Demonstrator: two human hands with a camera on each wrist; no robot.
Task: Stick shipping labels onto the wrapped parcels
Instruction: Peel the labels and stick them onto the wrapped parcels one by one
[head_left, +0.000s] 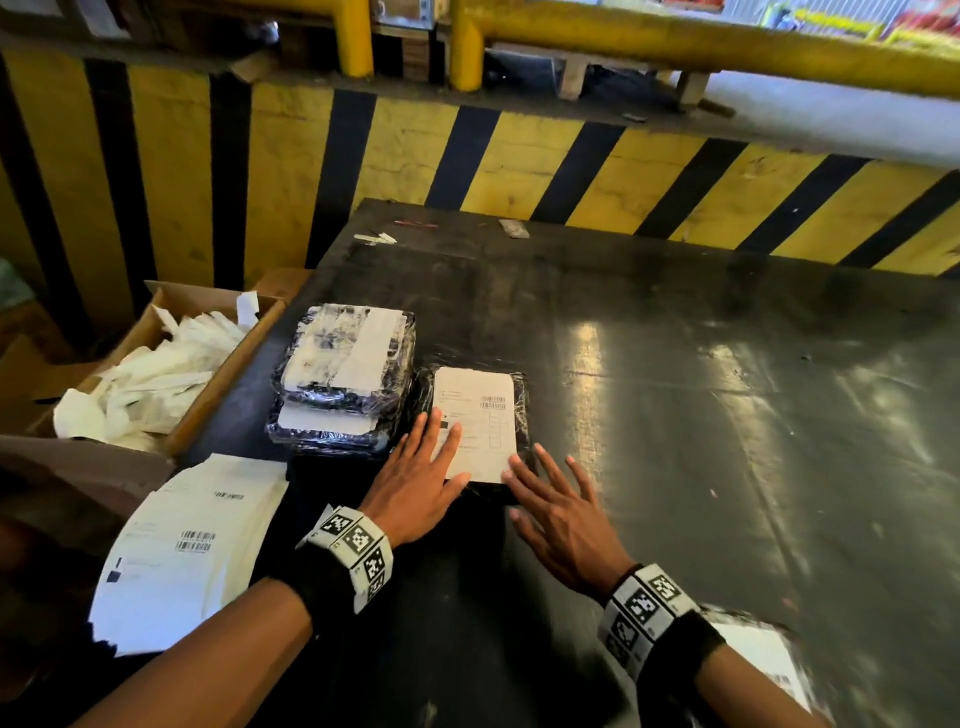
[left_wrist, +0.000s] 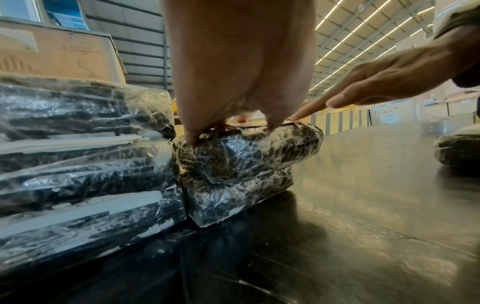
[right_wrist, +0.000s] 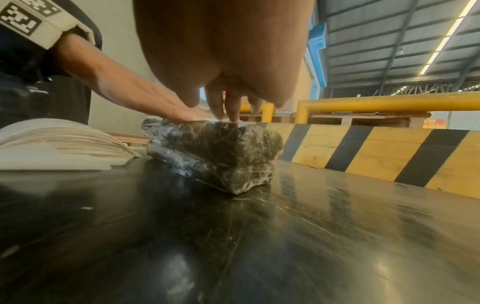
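Observation:
A black parcel in clear wrap (head_left: 523, 410) (left_wrist: 249, 152) (right_wrist: 221, 144) lies on the dark table with a white shipping label (head_left: 480, 415) on its top. My left hand (head_left: 421, 478) lies flat on the label's near left part, fingers straight. To its right, my right hand (head_left: 556, 509) is spread, its fingertips touching the label's near right corner. Left of this parcel stands a stack of wrapped parcels (head_left: 345, 374) (left_wrist: 78, 164) bearing white labels. A pile of unused label sheets (head_left: 182, 545) (right_wrist: 59, 142) lies at the table's near left.
A cardboard box (head_left: 228, 364) of crumpled white backing paper stands left of the table. A yellow-and-black striped barrier (head_left: 571, 161) runs behind the table (head_left: 727, 415). Another wrapped parcel (head_left: 763, 660) (left_wrist: 459, 150) lies under my right forearm. Small scraps (head_left: 376, 238) lie at the far edge.

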